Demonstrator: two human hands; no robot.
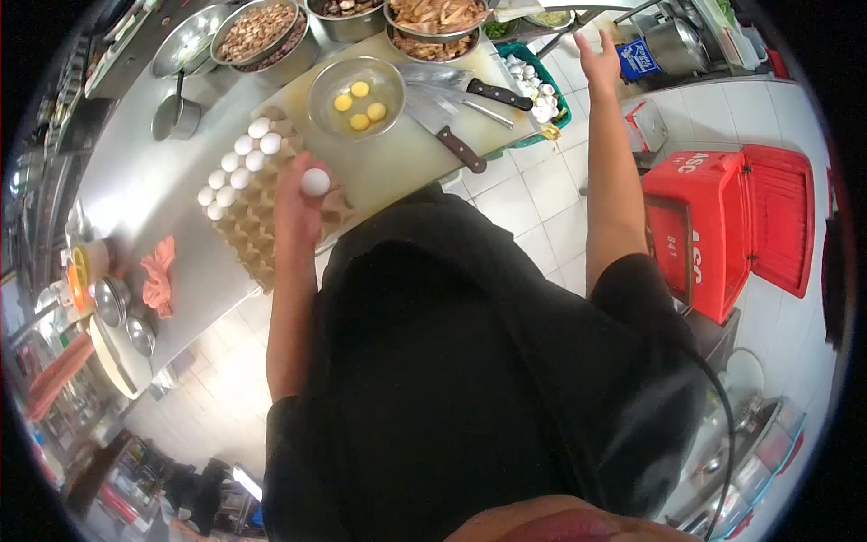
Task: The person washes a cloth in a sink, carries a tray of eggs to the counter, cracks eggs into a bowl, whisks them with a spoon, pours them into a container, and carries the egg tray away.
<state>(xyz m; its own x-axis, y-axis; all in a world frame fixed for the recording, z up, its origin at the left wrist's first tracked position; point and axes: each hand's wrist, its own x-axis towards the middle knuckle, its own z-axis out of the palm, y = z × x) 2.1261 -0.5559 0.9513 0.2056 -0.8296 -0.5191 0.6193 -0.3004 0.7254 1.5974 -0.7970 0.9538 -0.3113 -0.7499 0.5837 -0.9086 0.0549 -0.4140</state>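
Observation:
My left hand (301, 194) holds a white egg (315, 182) over the cardboard egg tray (256, 221). Several white eggs (244, 144) sit in the tray's left and upper part. To the right of the tray, a metal bowl (386, 79) on the cutting board (361, 163) contains several yolks (359, 88) in clear egg white. My right hand (598, 59) is raised past the board's right end, near the green basket, its fingers apart and nothing in it. Eggshells (539, 90) lie in that green basket (562, 116).
Two knives (461, 149) lie right of the bowl. Bowls of chopped food (262, 36) line the back. A small pot (175, 118), a pink cloth (157, 275) and ladles (113, 303) are at left. A red cooler box (709, 203) stands open at right.

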